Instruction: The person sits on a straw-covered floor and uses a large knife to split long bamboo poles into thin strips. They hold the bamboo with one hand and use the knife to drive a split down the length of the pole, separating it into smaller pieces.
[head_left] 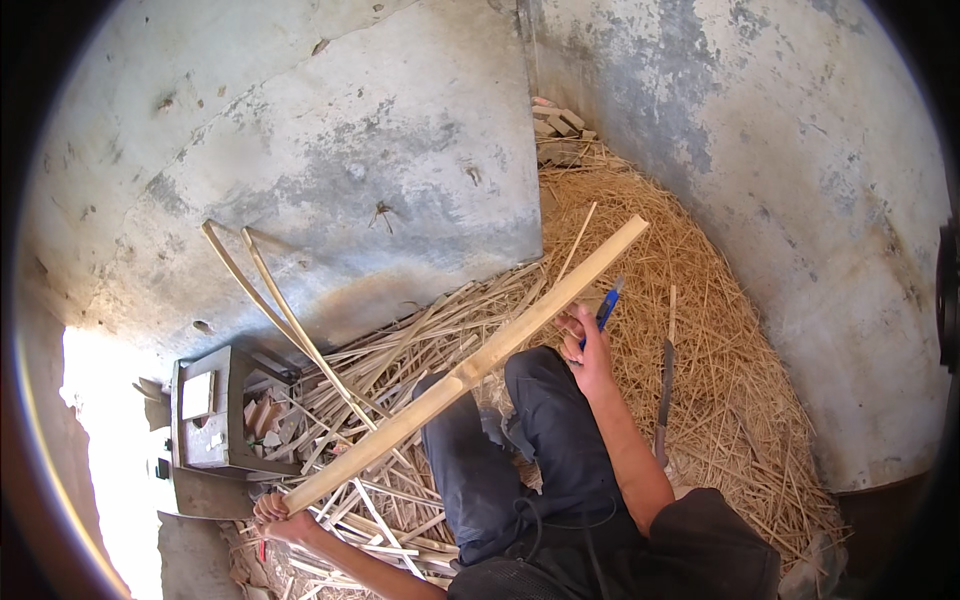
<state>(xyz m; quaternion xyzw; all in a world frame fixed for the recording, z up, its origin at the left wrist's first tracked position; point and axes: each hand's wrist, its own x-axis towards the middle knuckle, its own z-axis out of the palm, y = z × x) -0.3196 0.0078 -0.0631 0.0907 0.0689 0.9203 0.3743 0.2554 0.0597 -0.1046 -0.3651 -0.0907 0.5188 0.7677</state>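
A long, split bamboo strip [470, 372] slants across my lap, from the lower left up to the right, with a joint near its middle. At its lower end my left hand [285, 518] is closed around it. My right hand [590, 350] is closed on a blue utility knife [608, 303], whose tip points up and away from me. Fingers of that hand lie close beside the strip's far part; whether they touch it I cannot tell. Both knees are bent under the strip.
Thin bamboo slats [430, 325] lie heaped at left, and shavings [730, 400] pile at right. A long dark-bladed tool [666, 390] lies on the shavings. Two strips [300, 330] lean on the wall [400, 130]. A grey box [215, 455] with rubble stands left; bricks [560, 122] lie in the far corner.
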